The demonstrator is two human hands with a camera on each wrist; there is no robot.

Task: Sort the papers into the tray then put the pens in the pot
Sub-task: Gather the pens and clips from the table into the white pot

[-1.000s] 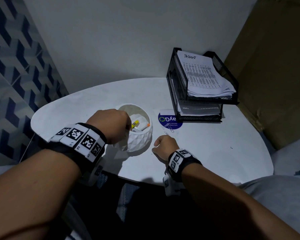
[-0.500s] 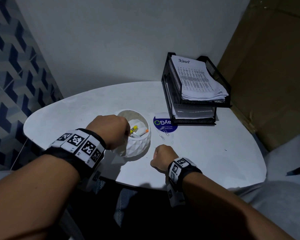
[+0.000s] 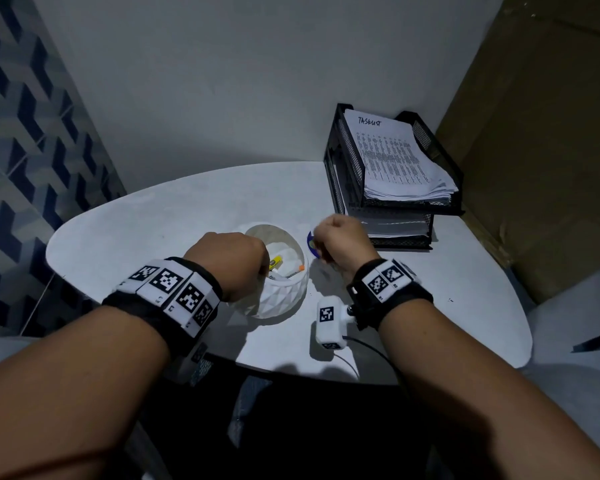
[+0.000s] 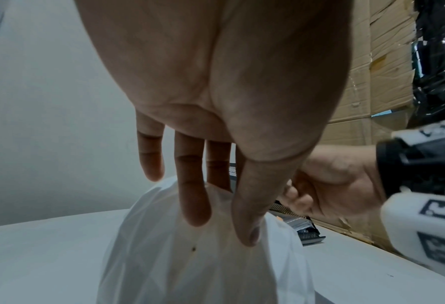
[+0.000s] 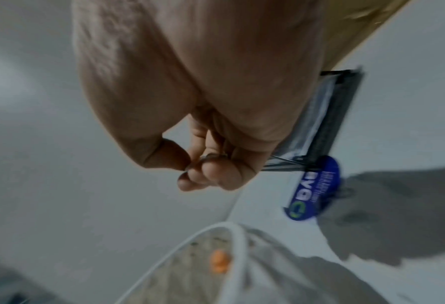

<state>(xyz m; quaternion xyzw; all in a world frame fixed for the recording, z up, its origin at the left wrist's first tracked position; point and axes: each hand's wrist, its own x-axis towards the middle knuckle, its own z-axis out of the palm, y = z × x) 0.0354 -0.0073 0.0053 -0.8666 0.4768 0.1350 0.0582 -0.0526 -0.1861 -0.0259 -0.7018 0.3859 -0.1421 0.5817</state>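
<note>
Your view holds: hands [image 3: 227,263] ×2 | pot [image 3: 278,296] ×1 | two-tier tray [image 3: 395,202] ×1 | paper stacks [image 3: 399,161] ×2 | round sticker [image 5: 315,189] ×1 | table [image 3: 430,306] ×1

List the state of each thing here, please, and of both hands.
White pot: upright, pens lying inside.
Black mesh tray: both tiers hold stacked papers.
Left hand: straight fingers resting on the pot's side.
Right hand: raised, pinching a small paper clip.

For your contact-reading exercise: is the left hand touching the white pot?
Touching. The left wrist view shows the left hand with its fingers and thumb lying against the white pot's outer wall.
</note>
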